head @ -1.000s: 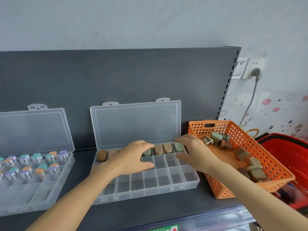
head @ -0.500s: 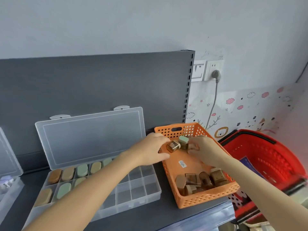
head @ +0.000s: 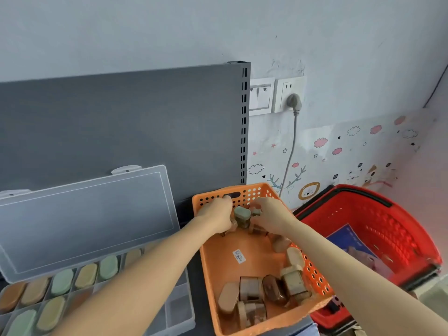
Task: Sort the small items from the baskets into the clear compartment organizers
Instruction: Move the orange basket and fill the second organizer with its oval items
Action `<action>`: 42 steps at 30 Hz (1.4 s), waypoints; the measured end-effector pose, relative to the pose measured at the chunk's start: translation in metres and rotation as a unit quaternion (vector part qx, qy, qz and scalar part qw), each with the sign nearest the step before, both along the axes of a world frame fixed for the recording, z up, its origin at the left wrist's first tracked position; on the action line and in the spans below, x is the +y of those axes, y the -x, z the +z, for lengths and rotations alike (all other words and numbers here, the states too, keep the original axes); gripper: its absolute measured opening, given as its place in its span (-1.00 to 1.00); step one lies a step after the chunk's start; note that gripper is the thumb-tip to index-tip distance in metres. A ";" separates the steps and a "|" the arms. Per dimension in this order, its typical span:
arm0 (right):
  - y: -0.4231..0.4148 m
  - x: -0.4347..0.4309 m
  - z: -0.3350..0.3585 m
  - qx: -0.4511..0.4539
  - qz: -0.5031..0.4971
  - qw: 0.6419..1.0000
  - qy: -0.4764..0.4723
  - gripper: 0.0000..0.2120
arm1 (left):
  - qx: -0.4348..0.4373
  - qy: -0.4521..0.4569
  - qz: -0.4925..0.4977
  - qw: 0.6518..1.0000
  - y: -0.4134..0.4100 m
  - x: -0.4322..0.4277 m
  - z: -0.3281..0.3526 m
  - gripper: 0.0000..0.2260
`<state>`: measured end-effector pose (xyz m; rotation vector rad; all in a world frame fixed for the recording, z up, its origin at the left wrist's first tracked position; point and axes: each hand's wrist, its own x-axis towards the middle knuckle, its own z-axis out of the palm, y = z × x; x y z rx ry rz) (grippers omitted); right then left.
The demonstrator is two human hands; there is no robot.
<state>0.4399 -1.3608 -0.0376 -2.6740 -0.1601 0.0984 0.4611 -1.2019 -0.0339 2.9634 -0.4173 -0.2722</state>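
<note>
An orange perforated basket [head: 211, 267] stands on the dark shelf and holds several small capped jars, brown, tan and green; a cluster [head: 261, 297] lies at its near end. Both hands are inside its far end. My left hand [head: 215, 218] curls its fingers around a small jar at the basket's back. My right hand [head: 270, 218] grips another small jar beside it. A green-capped jar [head: 242, 214] shows between the two hands. To the left, the clear compartment organizer [head: 177, 309] lies open, its rear rows filled with green, tan and brown items [head: 63, 282].
The organizer's clear lid [head: 84, 221] leans up against the grey back panel [head: 121, 132]. A red shopping basket [head: 378, 238] stands right of the orange one. A wall socket with a grey plug [head: 293, 103] and its cable hangs behind.
The view has swung right, away from the organizer. Both hands have gone deeper into the far end of the orange basket and closed on small jars there.
</note>
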 end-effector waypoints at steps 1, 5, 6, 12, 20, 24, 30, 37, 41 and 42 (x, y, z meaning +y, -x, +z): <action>-0.003 -0.001 0.000 0.005 0.005 1.000 0.004 -0.73 | 0.017 -0.002 0.007 1.000 -0.004 -0.002 -0.003 -0.44; -0.015 -0.003 0.000 0.016 0.026 1.000 0.009 -0.62 | 0.054 -0.011 0.006 0.998 -0.010 -0.005 -0.009 -0.34; -0.018 -0.004 -0.002 0.017 0.032 0.999 0.008 -0.60 | 0.053 -0.006 0.001 0.999 -0.010 -0.005 -0.009 -0.40; -0.026 0.004 -0.006 0.023 0.059 0.998 0.030 -0.61 | -0.019 0.160 0.016 0.987 0.000 0.016 0.010 -0.49; -0.030 0.027 -0.008 0.070 0.069 0.991 0.095 -0.97 | -0.072 0.249 -0.022 0.966 0.038 0.055 0.028 -0.54; -0.025 0.035 -0.004 0.027 0.050 0.994 0.092 -0.90 | -0.100 0.269 -0.007 0.958 0.053 0.076 0.031 -0.57; 0.001 0.052 0.035 -0.091 0.005 0.996 -0.007 -0.73 | -0.124 0.281 0.001 0.952 0.078 0.116 0.041 -0.61; 0.040 0.107 0.054 -0.153 0.060 0.981 -0.107 -0.57 | -0.132 0.224 -0.002 0.966 0.106 0.165 0.046 -0.60; 0.065 0.144 0.055 -0.153 0.105 0.977 -0.107 -0.54 | -0.093 0.204 0.015 0.974 0.122 0.196 0.043 -0.57; 0.071 0.153 0.053 -0.150 0.118 0.977 -0.098 -0.53 | -0.079 0.194 0.018 0.978 0.127 0.203 0.041 -0.55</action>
